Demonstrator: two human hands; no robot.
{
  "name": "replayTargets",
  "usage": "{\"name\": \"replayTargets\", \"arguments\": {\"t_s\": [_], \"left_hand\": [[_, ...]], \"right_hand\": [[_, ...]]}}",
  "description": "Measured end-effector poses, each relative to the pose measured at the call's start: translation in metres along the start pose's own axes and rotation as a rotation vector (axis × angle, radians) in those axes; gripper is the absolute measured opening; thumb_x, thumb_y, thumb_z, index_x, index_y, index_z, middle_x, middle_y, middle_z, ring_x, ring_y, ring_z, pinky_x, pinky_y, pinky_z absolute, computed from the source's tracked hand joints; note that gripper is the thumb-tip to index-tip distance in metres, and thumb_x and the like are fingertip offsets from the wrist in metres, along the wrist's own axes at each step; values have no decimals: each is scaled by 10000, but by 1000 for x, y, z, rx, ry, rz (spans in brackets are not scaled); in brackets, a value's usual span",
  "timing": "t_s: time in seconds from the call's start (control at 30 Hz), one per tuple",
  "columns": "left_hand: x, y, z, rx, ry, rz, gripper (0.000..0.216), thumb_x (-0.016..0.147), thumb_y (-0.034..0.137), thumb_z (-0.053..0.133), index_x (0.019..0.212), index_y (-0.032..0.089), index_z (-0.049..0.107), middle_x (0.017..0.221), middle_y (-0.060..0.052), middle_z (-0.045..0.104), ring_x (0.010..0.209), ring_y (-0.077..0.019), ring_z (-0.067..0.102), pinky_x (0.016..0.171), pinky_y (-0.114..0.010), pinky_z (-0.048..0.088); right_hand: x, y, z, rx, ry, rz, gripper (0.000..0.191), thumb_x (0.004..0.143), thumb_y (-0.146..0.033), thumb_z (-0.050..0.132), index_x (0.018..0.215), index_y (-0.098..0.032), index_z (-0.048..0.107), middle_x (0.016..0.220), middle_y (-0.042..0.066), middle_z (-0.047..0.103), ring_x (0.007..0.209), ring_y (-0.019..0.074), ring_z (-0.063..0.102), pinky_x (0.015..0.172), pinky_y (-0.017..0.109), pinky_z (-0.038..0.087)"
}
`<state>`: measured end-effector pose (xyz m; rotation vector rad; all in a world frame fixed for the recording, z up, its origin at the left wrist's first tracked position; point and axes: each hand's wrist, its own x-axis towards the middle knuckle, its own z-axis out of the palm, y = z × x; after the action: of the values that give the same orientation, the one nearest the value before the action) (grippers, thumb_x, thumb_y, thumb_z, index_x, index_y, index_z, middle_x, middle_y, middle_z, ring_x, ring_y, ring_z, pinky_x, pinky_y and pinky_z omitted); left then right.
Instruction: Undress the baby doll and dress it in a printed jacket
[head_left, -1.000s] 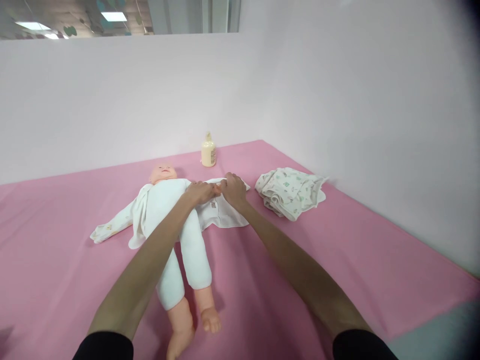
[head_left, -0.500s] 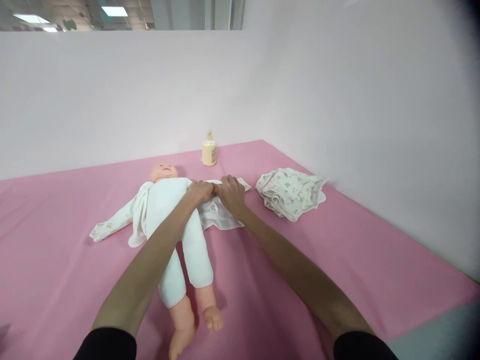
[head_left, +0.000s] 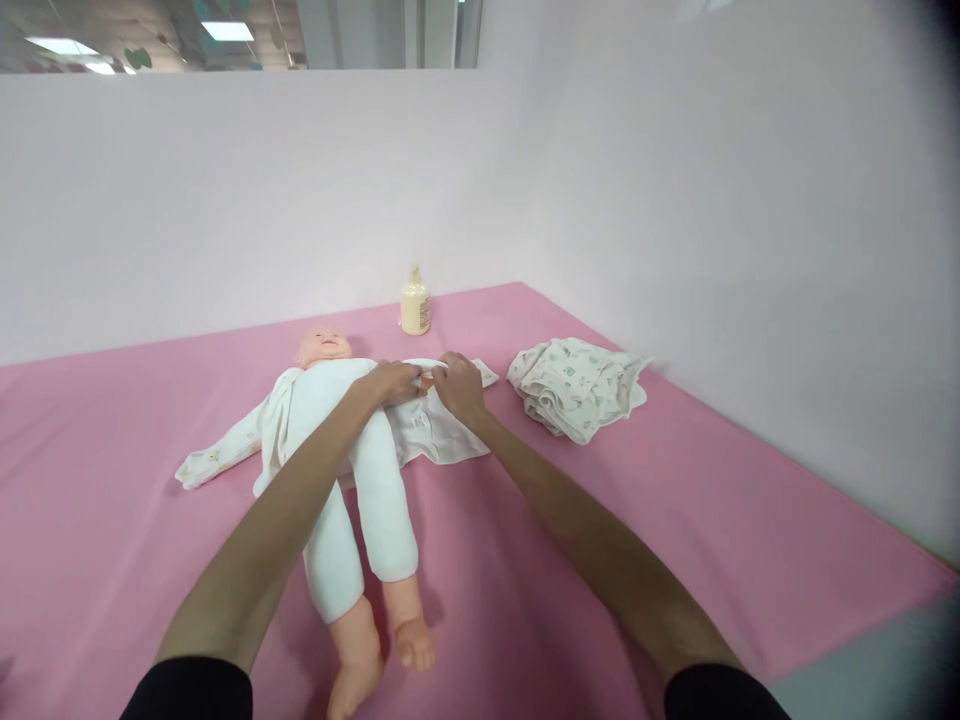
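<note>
A baby doll (head_left: pixel 337 440) with a white cloth body lies on its back on the pink sheet (head_left: pixel 570 520), head away from me. An open white garment (head_left: pixel 442 430) is spread under it, one sleeve stretched to the left. My left hand (head_left: pixel 394 382) and my right hand (head_left: pixel 454 385) meet at the doll's right side, both closed around the doll's small hand and the garment's sleeve edge there. The exact grip is hidden by my fingers.
A cream lotion bottle (head_left: pixel 415 303) stands at the back near the white wall. A crumpled patterned cloth (head_left: pixel 574 385) lies to the right of the doll. White walls bound the sheet at the back and right.
Both hands stay together at the doll's side with small shifts. The garment's right panel has bunched slightly toward the doll. The view has shifted a little.
</note>
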<state>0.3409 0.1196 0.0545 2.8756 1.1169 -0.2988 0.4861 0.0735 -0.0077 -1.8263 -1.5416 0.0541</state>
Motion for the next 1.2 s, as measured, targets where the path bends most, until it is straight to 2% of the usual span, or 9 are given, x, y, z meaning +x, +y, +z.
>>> {"name": "replayTargets", "arguments": {"t_s": [0.13,0.27,0.47,0.6,0.73,0.83,0.93,1.1,1.2], "left_hand": [[0,-3,0,31,6,-9,284,886,305,475,1082,199,651,1117,-103,727,1012,-257,679,896,-358,490],[3,3,7,76,69,-50,270,867,206,491,1067,157,666,1161,-148,708,1082,-283,664,943,-389,476],[1,10,8,114,187,-133,302,931,207,427,1068,120,682,1173,-176,690,1090,-289,665,926,-380,486],[-9,4,0,130,167,-123,289,863,192,555,1117,151,686,1183,-144,696,1092,-289,664,880,-355,513],[-19,1,-5,156,137,-152,344,832,141,595,1164,150,686,1190,-169,688,1143,-332,636,916,-411,507],[-18,2,-4,165,130,-197,307,834,79,548,1104,87,694,1133,-208,698,1118,-343,647,911,-424,508],[-16,3,-2,158,149,-222,321,854,42,474,1111,57,665,1117,-220,700,1092,-323,663,891,-397,511],[-26,-7,-9,148,151,-235,278,872,90,483,1097,86,647,1115,-188,702,1065,-283,669,865,-341,501],[-54,-15,-14,125,216,-208,270,929,253,500,1114,113,639,1197,-165,675,1135,-284,627,945,-357,474]], "right_hand": [[3,2,0,28,14,41,180,875,-221,417,859,-189,594,978,96,692,903,228,589,798,321,385],[1,-6,0,86,14,69,182,859,-240,421,845,-197,597,953,88,702,900,232,597,805,327,402],[-6,-27,-2,260,5,-9,213,839,-228,443,953,-178,615,1053,97,701,976,224,607,866,323,437],[-4,-21,-3,196,-44,16,188,865,-245,447,953,-178,599,1051,119,693,981,245,607,860,345,444],[-2,-15,-1,33,-128,125,153,882,-305,480,907,-181,566,1033,156,682,948,285,620,794,358,451],[-4,-25,3,110,-191,90,114,887,-263,454,837,-206,539,962,113,692,883,250,628,740,320,453],[-10,-45,10,253,-189,0,129,867,-182,411,822,-213,529,941,83,697,861,215,620,734,291,457],[-18,-62,10,321,-185,-35,136,862,-195,410,862,-208,545,943,74,696,859,211,611,740,295,448],[-18,-56,0,271,-228,-23,137,880,-279,452,815,-206,548,932,90,693,852,222,607,718,303,433]]}}
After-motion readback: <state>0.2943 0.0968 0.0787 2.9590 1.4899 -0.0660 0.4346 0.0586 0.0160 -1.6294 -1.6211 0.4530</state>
